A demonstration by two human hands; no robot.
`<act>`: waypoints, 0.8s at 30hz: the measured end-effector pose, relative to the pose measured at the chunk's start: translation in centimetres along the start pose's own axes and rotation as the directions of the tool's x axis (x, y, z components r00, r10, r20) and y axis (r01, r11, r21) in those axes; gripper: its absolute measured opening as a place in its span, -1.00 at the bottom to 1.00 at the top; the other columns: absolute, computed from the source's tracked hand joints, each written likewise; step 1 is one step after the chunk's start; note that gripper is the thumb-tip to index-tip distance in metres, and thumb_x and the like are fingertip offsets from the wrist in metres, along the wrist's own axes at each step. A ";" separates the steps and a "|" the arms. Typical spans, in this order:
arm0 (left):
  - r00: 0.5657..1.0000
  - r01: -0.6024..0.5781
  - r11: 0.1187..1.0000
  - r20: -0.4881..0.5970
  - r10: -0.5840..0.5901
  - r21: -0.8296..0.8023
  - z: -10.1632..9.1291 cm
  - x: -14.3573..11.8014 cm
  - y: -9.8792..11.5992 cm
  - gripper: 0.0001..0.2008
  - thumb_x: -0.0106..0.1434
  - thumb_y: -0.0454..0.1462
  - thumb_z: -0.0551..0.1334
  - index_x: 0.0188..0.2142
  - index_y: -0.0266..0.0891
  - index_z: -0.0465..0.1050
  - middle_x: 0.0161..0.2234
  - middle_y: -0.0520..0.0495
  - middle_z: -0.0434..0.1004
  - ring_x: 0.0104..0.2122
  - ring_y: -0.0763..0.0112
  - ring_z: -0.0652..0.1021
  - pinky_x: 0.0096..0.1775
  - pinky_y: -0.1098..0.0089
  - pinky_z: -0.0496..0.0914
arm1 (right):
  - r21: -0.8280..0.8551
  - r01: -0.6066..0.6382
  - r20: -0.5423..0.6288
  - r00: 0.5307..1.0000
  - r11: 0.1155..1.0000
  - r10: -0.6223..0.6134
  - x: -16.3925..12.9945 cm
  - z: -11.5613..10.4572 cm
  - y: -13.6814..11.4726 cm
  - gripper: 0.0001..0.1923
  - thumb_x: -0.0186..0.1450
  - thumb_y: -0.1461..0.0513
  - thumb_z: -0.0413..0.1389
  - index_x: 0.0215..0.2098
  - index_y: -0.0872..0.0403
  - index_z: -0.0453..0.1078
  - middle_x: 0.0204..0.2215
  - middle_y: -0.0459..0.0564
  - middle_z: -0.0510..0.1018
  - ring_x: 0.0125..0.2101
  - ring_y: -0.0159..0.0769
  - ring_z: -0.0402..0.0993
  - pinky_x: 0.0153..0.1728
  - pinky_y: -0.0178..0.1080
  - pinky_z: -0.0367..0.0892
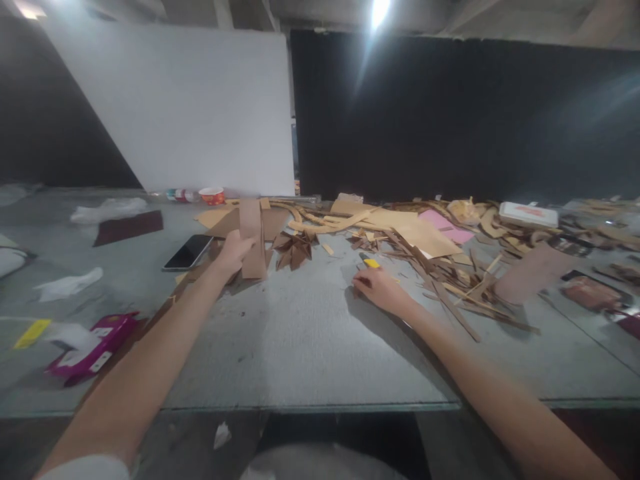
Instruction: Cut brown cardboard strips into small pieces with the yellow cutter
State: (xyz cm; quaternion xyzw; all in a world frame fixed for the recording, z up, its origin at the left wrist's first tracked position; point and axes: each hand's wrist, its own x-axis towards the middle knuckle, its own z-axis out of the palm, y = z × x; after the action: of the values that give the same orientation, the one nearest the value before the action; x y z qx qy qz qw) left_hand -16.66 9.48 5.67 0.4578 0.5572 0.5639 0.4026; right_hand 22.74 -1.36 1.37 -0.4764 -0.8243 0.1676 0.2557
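My left hand (235,252) is closed on a flat brown strip (254,253), thin like cardboard or veneer, which stands tilted up from the table. Closed just above the tabletop, my right hand (381,288) has its fingertips curled inward. A yellow tool with a dark end (371,263), seemingly a utility knife, sticks out past its knuckles; the hand hides the rest. Between the hands, farther back, lies a star-shaped cluster of folded brown pieces (295,249). Brown sheet material (275,223) lies behind the strip.
A phone (188,253) and a magenta wipes pack (95,347) lie to the left. Many brown offcuts (450,287) are heaped to the right, with tan sheets (425,233) behind. A red cup (212,195) stands at the back. The table's front edge (310,407) runs near me.
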 end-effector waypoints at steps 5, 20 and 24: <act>0.989 -0.029 0.954 0.128 0.070 -0.299 1.7 -1.3 1.6 -0.63 0.15 -0.25 0.55 -0.06 -0.29 0.64 -0.26 -0.20 0.74 -0.17 0.05 0.74 -0.06 0.11 0.64 | -0.137 -0.069 -0.100 0.993 0.988 0.055 0.3 0.0 0.9 -0.68 0.45 0.32 0.09 -0.46 0.02 0.51 -0.42 -0.01 0.67 -0.36 -0.22 0.53 -0.13 -0.21 0.26; 0.617 0.437 0.886 0.769 -0.170 -0.154 11.7 -16.0 -2.0 -0.65 0.42 -0.10 0.45 0.05 -0.27 0.57 -0.02 -0.34 0.72 -0.23 0.22 0.72 -0.19 0.26 0.61 | 0.021 -0.290 -0.486 0.833 0.957 0.263 0.2 -2.2 2.4 -0.52 0.55 -0.11 0.00 -0.13 0.03 0.58 -0.20 0.15 0.65 -0.13 -0.01 0.54 -0.07 -0.06 0.38; 0.585 0.424 0.900 0.789 -0.188 -0.099 12.5 -17.3 -3.5 -0.52 0.41 0.05 0.43 0.09 -0.24 0.55 -0.17 -0.26 0.73 -0.33 0.22 0.71 -0.29 0.29 0.56 | 0.490 -0.266 -0.148 0.913 0.830 0.380 0.3 0.8 -1.0 -0.42 0.35 -0.30 0.19 -0.35 0.02 0.50 -0.48 -0.02 0.60 -0.47 -0.20 0.46 -0.40 -0.20 0.30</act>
State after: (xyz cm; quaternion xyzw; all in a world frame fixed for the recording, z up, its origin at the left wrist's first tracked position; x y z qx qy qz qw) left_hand -0.39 -3.81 0.52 0.4865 0.3212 0.3108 0.7507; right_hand 21.47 -1.60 1.27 -0.5522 -0.6306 0.3403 0.4261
